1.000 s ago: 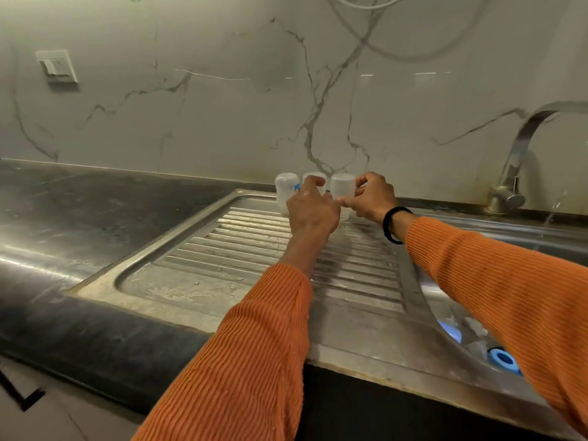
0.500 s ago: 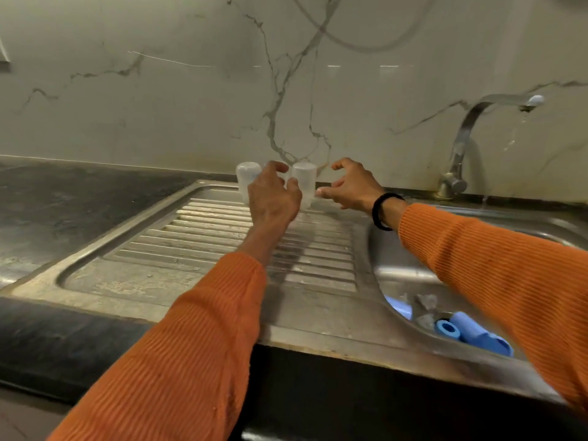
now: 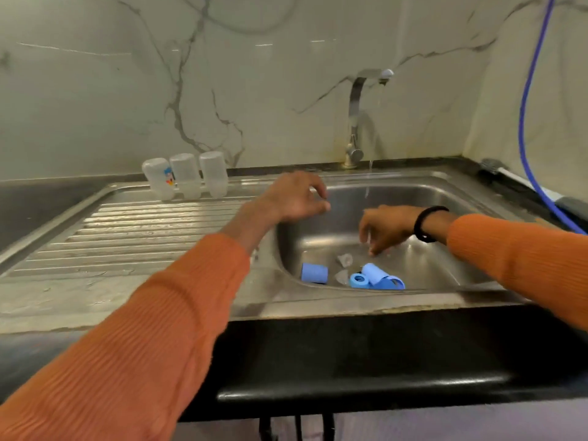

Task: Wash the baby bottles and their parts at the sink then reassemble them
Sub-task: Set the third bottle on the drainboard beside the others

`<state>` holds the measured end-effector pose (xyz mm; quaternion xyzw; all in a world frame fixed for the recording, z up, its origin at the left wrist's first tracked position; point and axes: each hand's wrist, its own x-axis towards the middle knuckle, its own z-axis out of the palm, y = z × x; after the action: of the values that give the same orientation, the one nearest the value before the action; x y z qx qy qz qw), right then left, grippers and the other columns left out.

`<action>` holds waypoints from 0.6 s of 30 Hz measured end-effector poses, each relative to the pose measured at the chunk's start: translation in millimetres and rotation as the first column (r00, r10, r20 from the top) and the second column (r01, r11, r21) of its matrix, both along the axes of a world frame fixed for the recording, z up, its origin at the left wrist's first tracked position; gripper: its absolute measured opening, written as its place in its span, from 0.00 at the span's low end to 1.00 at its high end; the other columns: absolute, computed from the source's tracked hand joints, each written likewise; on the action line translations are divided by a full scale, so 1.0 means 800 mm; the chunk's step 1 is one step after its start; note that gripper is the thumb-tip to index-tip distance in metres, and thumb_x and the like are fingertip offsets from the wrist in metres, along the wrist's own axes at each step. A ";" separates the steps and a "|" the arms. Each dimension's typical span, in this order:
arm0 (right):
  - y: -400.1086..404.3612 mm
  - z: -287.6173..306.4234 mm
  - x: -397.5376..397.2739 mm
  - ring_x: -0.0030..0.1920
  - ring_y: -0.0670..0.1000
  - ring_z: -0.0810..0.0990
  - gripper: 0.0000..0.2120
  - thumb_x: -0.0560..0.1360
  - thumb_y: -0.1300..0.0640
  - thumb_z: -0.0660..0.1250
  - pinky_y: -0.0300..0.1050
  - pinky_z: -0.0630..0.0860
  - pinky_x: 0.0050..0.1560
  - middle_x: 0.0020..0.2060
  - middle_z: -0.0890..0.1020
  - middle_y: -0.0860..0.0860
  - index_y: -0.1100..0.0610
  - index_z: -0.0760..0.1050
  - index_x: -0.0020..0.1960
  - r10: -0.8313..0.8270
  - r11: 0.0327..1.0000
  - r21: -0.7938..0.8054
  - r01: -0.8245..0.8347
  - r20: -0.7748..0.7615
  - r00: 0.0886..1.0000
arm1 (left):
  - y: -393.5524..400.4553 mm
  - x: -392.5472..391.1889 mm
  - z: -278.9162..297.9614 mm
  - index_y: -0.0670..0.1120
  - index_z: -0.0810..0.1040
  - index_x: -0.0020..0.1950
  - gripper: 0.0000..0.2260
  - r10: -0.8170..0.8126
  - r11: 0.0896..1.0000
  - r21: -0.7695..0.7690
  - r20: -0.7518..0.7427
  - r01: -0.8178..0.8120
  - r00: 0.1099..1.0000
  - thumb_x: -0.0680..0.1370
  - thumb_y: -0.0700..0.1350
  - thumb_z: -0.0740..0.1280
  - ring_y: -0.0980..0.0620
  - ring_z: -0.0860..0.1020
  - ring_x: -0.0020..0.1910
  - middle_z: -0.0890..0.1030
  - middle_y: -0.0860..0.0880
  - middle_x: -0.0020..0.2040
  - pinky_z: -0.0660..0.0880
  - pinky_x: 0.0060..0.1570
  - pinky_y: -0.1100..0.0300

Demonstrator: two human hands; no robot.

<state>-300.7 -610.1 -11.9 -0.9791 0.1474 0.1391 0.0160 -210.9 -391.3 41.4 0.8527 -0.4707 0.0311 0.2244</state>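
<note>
Three clear baby bottles [image 3: 186, 176] stand upside down on the draining board, well left of both hands. In the sink [image 3: 445, 249], blue caps [image 3: 314, 273] and clear teats [image 3: 344, 260] lie below the right hand [image 3: 386, 227], fingers loosely curled, empty; left hand [image 3: 294, 197] likewise relaxed

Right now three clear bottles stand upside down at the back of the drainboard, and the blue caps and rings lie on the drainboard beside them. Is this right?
Not quite. The head view shows the three clear bottles at the back of the drainboard, but the blue caps and rings lie in the sink basin, not beside the bottles.
</note>
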 end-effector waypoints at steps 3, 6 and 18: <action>-0.020 -0.020 -0.013 0.34 0.50 0.85 0.14 0.71 0.53 0.78 0.44 0.84 0.41 0.37 0.86 0.49 0.47 0.80 0.54 -0.033 0.999 -0.009 0.033 -0.081 0.996 | -0.054 -0.028 -0.016 0.49 0.83 0.61 0.13 -0.017 0.980 0.195 -0.062 0.029 0.998 0.78 0.51 0.74 0.50 0.81 0.57 0.84 0.47 0.58 0.74 0.60 0.58; -0.028 -0.033 -0.017 0.32 0.50 0.84 0.10 0.76 0.58 0.72 0.46 0.84 0.41 0.36 0.85 0.49 0.49 0.79 0.55 -0.054 0.998 0.025 0.058 -0.108 0.993 | -0.095 -0.044 -0.042 0.50 0.83 0.60 0.09 0.088 0.955 0.297 -0.217 -0.020 0.972 0.80 0.48 0.71 0.53 0.83 0.43 0.86 0.49 0.49 0.79 0.45 0.58; -0.065 -0.077 -0.001 0.38 0.49 0.88 0.09 0.81 0.53 0.69 0.51 0.87 0.45 0.40 0.88 0.51 0.58 0.83 0.50 -0.178 0.933 0.298 0.204 -0.112 0.978 | -0.118 -0.017 -0.087 0.46 0.80 0.65 0.15 0.215 0.857 0.515 -0.401 0.025 0.890 0.81 0.35 0.62 0.47 0.86 0.50 0.86 0.46 0.50 0.84 0.49 0.52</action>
<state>-301.2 -661.9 -73.1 -0.9390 0.2191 0.1984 0.1756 -224.5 -485.5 -28.5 0.8880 -0.3544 -0.2782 0.0921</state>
